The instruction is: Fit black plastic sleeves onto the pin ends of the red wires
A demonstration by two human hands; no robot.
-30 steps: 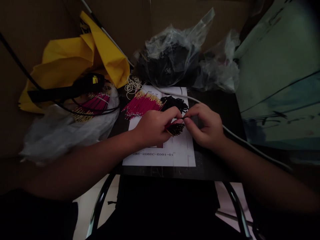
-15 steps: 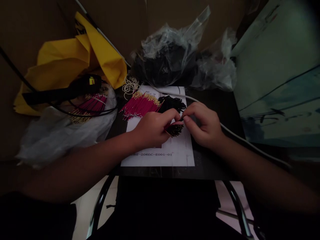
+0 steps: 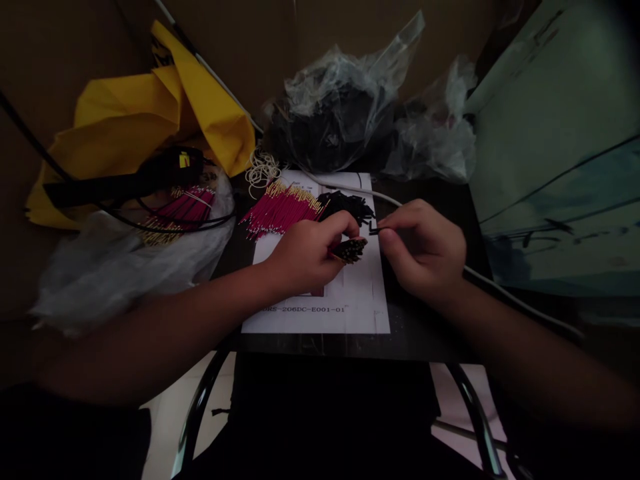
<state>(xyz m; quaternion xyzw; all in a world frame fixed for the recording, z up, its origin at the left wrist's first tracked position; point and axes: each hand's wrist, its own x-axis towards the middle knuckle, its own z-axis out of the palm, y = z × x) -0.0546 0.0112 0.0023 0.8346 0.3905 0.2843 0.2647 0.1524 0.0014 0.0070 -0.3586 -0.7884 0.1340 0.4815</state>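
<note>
My left hand (image 3: 307, 257) grips a small bundle of magenta wires (image 3: 349, 251) whose ends are capped in black. My right hand (image 3: 420, 248) sits just to the right of that bundle, apart from it, pinching a small black piece (image 3: 373, 229) between thumb and fingers. Both hands are above a printed white sheet (image 3: 320, 321) marked with a part code. On the sheet, a heap of magenta wires with gold tips (image 3: 283, 210) lies beside a pile of small black pieces (image 3: 345, 205).
A dark tabletop (image 3: 425, 330) carries the sheet, crossed by a white cable (image 3: 430, 218). Behind are loose rubber bands (image 3: 261, 172) and clear bags (image 3: 335, 120) holding black items. At left are a yellow bag (image 3: 135, 120), a black tool (image 3: 125, 180) and more wires.
My right hand has moved right, away from the bundle, with the small black piece pinched in its fingers. My left hand and its bundle have stayed nearly still.
</note>
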